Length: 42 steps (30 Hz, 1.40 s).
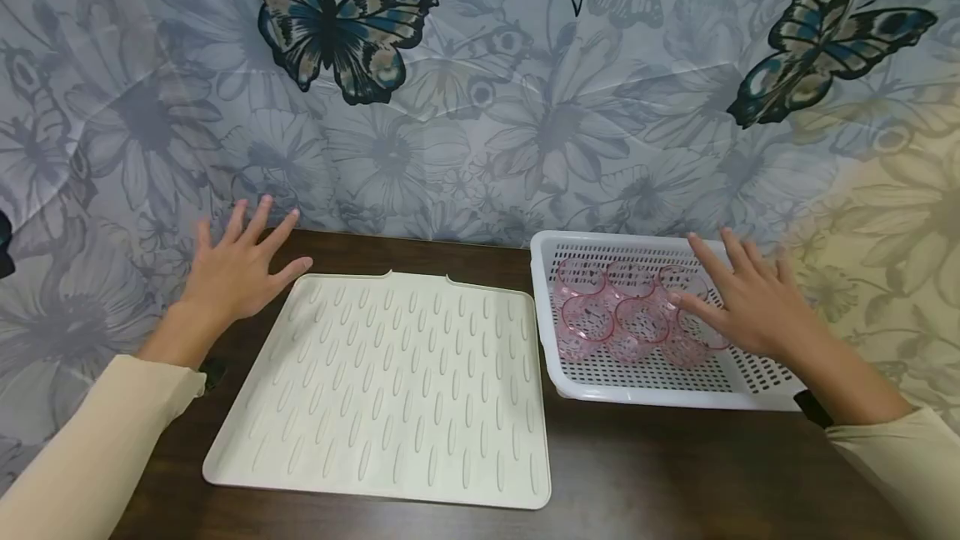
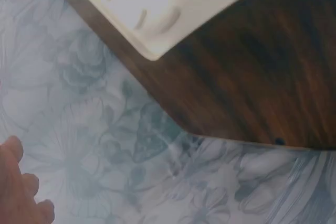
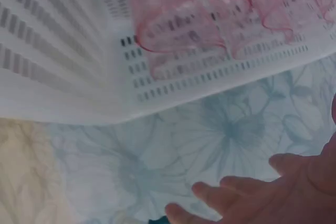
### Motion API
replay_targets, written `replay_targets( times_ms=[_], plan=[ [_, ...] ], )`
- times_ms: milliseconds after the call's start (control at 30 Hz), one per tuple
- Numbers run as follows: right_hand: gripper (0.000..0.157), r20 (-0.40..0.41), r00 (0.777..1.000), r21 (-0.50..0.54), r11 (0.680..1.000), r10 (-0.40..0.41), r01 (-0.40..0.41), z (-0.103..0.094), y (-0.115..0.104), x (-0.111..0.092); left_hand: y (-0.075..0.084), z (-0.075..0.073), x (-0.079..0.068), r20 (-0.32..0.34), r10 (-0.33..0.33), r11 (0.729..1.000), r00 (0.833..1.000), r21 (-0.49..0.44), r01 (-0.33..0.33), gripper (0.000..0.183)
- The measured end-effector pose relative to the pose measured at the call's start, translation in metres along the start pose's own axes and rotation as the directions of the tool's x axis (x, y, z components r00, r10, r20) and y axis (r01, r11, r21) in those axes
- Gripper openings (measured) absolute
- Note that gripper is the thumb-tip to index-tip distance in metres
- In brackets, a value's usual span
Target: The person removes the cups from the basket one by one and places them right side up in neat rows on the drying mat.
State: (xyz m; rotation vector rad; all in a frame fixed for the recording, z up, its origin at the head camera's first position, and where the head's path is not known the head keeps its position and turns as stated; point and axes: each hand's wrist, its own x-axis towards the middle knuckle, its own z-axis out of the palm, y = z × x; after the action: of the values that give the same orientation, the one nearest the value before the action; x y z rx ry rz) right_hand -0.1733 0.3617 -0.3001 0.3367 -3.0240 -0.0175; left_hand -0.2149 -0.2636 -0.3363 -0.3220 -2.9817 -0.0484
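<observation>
My left hand (image 1: 236, 273), fingers spread and holding nothing, hovers beside the upper left corner of a cream drying mat (image 1: 397, 382) with raised ridges. Part of that hand (image 2: 21, 187) shows at the lower left of the left wrist view. On the other side, my right hand (image 1: 757, 307) stretches its fingers over the right part of a white slotted basket (image 1: 742, 394), with nothing in its grasp. Several clear pink cups (image 1: 588, 319) stand in rows inside the basket, the rightmost partly covered by the hand in the head view.
Mat and basket lie side by side on a dark wooden table (image 1: 660, 473). Behind the table rises a flowered cloth (image 1: 480, 165) printed with butterflies. The table's edge (image 2: 189, 132) and a corner show in the left wrist view.
</observation>
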Motion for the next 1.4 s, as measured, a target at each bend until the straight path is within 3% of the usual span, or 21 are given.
replay_targets(
  times_ms=[200,433,600,800,933,1400],
  plan=[
    [0.090,0.080,0.997,0.102,0.995,0.000,-0.009,0.005,0.012,-0.016,0.006,0.015,-0.013,0.094,0.072,0.993,0.993,-0.102,-0.063,0.081],
    [0.098,0.153,0.988,0.206,0.978,0.014,-0.046,0.012,0.021,-0.026,0.008,0.040,-0.025,0.171,0.166,0.960,0.971,-0.254,-0.119,0.079],
    [0.102,0.190,0.982,0.266,0.963,-0.023,-0.029,0.018,0.028,-0.026,0.009,0.055,-0.032,0.215,0.194,0.951,0.957,-0.279,-0.131,0.079],
    [0.098,0.207,0.973,0.298,0.954,-0.103,0.037,0.029,0.037,-0.027,0.011,0.066,-0.041,0.264,0.204,0.938,0.943,-0.330,-0.110,0.079],
    [0.096,0.212,0.971,0.276,0.960,-0.112,0.050,0.033,0.040,-0.027,0.012,0.070,-0.044,0.285,0.201,0.931,0.937,-0.354,-0.092,0.079],
    [0.084,0.196,0.967,0.247,0.963,-0.161,0.110,0.035,0.040,-0.022,0.009,0.078,-0.048,0.326,0.179,0.941,0.928,-0.334,-0.064,0.079]
  ],
)
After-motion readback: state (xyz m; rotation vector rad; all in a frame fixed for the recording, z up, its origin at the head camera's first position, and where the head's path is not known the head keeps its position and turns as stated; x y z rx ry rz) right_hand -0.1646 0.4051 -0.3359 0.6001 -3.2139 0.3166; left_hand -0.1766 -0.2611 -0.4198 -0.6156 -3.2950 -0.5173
